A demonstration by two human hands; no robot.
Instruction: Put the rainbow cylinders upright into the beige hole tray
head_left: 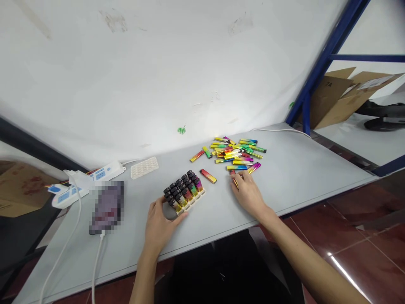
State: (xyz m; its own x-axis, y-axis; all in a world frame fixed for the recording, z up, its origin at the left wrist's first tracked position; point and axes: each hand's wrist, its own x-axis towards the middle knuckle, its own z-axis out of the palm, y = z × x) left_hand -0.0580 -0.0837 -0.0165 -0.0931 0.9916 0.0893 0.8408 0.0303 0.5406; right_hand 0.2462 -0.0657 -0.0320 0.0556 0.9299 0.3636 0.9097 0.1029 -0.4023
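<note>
Lighters [236,151] lie in a loose multicoloured pile at centre right of the frame, on the grey counter [300,177]; 1 stray lighter [208,175] rests apart, between the pile and a filled tray [184,192] at centre. Each appears light, rigid and glossy, so likely slippery; a pinch across the narrow body should hold best. Right hand [247,192] rests palm down just below the pile, fingers loosely spread over 1 lighter, whether pinched cannot be told. Left hand [160,223] cups the tray's near edge, fingers loose, steadying it. An empty white tray [144,167] and a power strip [85,183] lie at left.
</note>
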